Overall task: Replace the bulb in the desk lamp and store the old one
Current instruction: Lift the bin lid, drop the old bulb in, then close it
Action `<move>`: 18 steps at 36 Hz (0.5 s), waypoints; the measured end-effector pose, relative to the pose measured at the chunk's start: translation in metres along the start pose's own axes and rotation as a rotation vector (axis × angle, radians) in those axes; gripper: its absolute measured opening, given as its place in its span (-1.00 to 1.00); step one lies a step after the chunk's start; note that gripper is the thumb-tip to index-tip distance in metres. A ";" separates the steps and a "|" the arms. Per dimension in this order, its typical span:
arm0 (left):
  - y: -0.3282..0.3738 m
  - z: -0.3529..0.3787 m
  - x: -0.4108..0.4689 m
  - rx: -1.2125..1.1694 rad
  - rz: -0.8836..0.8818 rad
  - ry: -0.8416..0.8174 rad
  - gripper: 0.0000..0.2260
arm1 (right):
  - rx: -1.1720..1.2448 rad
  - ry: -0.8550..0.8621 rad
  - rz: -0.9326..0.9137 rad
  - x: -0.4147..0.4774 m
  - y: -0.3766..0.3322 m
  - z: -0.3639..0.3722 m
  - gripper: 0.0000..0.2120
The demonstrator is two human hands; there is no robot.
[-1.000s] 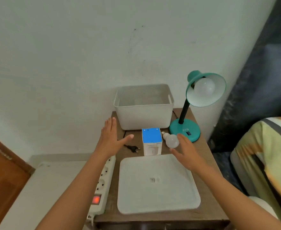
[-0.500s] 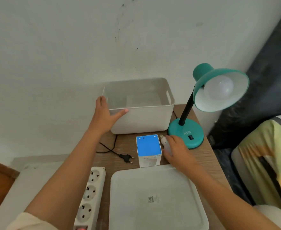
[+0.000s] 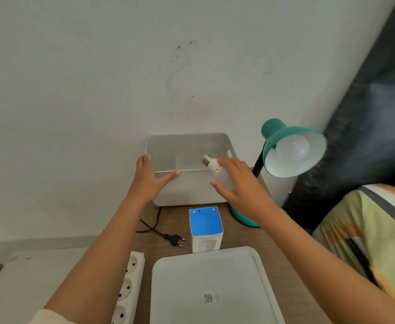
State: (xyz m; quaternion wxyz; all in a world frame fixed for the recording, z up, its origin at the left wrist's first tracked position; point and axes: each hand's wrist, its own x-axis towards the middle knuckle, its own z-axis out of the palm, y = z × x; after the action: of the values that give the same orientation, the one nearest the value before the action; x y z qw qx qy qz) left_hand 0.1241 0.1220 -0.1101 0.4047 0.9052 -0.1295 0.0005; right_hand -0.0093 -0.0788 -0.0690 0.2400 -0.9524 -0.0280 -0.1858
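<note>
The right hand (image 3: 243, 190) carries the old bulb (image 3: 216, 170) above the front right corner of the white storage bin (image 3: 187, 192), its grip wrapped around the glass globe so that the metal screw base points up and away toward the bin's open mouth; holding it by the wide end probably gives the surest hold on a smooth, breakable thing and leaves the narrow end free to go in first. The left hand (image 3: 148, 181) rests on the bin's front left rim, thumb along the front edge and fingers (image 3: 142, 160) over the side wall, its grip spread against the plastic, not wrapped around anything, most likely to keep the light bin from sliding on the desk (image 3: 238, 237) as the bulb goes in. The bin appears empty, though its floor is only partly in view. To the right the teal desk lamp (image 3: 278, 134) already has a white bulb (image 3: 292, 148) seated in its shade, so the swap itself looks finished and storing is what remains. A blue-topped carton (image 3: 205, 228) stands just in front of the bin, the lamp's plug (image 3: 174, 240) lies unplugged beside it, and a white lid (image 3: 212, 288), probably the bin's, lies flat nearer the person.
</note>
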 end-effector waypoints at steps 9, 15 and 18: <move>-0.010 0.006 0.006 -0.039 0.002 0.059 0.06 | 0.078 -0.063 0.141 0.101 0.019 0.035 -0.51; -0.018 0.011 0.011 -0.042 0.022 0.083 0.03 | 0.077 -0.239 0.230 0.144 0.034 0.062 -0.55; -0.019 0.013 0.011 -0.045 0.041 0.117 0.01 | 0.084 -0.349 0.248 0.150 0.037 0.073 -0.53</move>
State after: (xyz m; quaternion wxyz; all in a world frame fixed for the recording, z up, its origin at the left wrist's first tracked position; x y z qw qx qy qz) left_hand 0.1378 0.1221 -0.1314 0.4315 0.8916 -0.1240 0.0585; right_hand 0.1606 -0.0831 -0.0898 0.2919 -0.9555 0.0405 0.0143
